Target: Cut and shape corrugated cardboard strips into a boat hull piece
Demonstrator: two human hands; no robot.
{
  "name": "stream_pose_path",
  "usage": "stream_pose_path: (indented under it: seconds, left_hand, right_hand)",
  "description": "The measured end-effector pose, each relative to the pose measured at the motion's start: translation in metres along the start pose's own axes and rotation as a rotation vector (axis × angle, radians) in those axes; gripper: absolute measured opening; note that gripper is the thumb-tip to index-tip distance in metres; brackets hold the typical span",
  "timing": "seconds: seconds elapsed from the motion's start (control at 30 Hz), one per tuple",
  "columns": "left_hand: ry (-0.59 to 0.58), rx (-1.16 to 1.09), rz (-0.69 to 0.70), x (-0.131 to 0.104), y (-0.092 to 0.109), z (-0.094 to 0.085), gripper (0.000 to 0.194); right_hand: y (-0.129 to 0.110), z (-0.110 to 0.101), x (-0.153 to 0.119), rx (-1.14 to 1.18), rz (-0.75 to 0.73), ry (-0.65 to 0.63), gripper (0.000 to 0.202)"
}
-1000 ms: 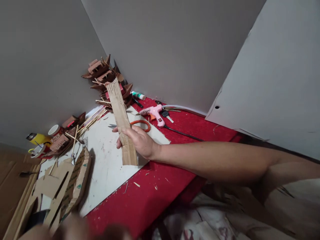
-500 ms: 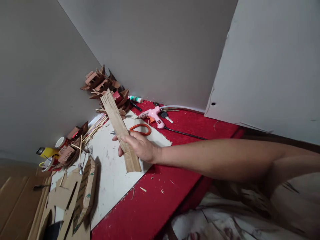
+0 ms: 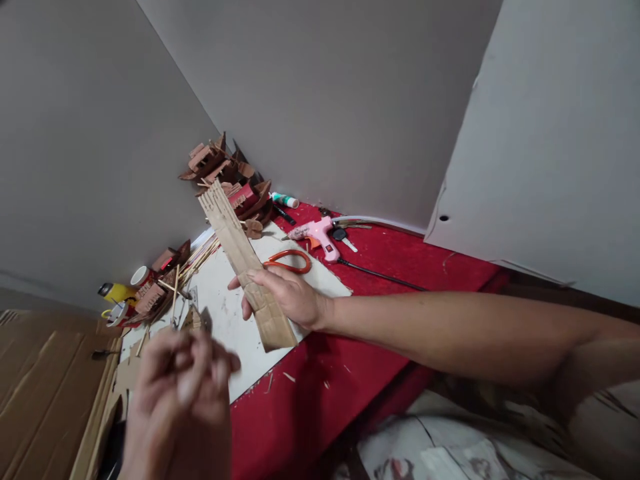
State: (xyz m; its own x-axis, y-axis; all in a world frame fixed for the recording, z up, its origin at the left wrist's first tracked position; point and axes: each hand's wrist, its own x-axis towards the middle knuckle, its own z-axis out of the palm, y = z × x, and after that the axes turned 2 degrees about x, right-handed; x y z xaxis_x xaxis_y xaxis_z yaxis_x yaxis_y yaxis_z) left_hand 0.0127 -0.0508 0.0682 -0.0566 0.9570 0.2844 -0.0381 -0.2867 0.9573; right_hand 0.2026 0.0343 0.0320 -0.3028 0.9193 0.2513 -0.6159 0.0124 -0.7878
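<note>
My right hand (image 3: 295, 300) grips a long strip of brown cardboard (image 3: 233, 237) across its lower half, thumb on top and fingers underneath. The strip slants up and away to the left, its far end showing ridged corrugations. Closer to the camera, at the lower left, is my left hand (image 3: 187, 377), blurred, with its fingers bent; whether they hold anything is unclear. Behind it, a cardboard boat shape (image 3: 194, 321) is mostly covered. Orange-handled scissors (image 3: 303, 267) lie just beyond my right hand, their blades hidden by the strip.
On the red cloth (image 3: 400, 260) rest a pink glue gun (image 3: 320, 237) with its cord and a key (image 3: 345, 239). Several brown model boats (image 3: 205, 157) crowd the back corner. Thin sticks (image 3: 203, 257), cups (image 3: 143, 275) and cardboard sheets (image 3: 43, 393) line the left side.
My left hand has come into view at the lower left, covering most of the cardboard boat shape. The view has shifted slightly; my right hand keeps its hold on the strip.
</note>
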Motion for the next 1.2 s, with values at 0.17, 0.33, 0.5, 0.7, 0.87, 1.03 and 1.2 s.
stream_pose_path:
  seconds: [0.17, 0.33, 0.5, 0.7, 0.87, 1.03, 1.2]
  left_hand:
    - [-0.028, -0.165, -0.154, 0.063, -0.003, 0.055, 0.030]
    - [-0.069, -0.107, -0.213, 0.061, -0.010, 0.053, 0.032]
    - [-0.022, -0.122, -0.253, 0.059, -0.010, 0.042, 0.028]
    - [-0.079, 0.004, -0.420, 0.047, -0.017, 0.026, 0.028]
    - [-0.242, 0.066, -0.539, 0.031, -0.029, 0.028, 0.028]
    - [-0.368, 0.069, -0.574, 0.024, -0.042, 0.026, 0.028]
    - [-0.397, 0.047, -0.548, 0.021, -0.045, 0.024, 0.026]
  right_hand:
    - [0.000, 0.009, -0.011, -0.066, 0.176, -0.284, 0.043]
    - [0.012, 0.012, -0.014, -0.043, 0.354, -0.415, 0.050]
    - [0.012, 0.010, -0.010, -0.328, 0.182, -0.297, 0.048]
    - [0.009, 0.009, -0.005, -0.317, -0.012, -0.004, 0.039]
    - [0.013, 0.006, 0.000, -0.258, 0.010, 0.032, 0.032]
    - [0.013, 0.002, 0.004, -0.260, 0.110, 0.082, 0.022]
    - [0.010, 0.001, 0.004, -0.189, 0.185, 0.004, 0.026]
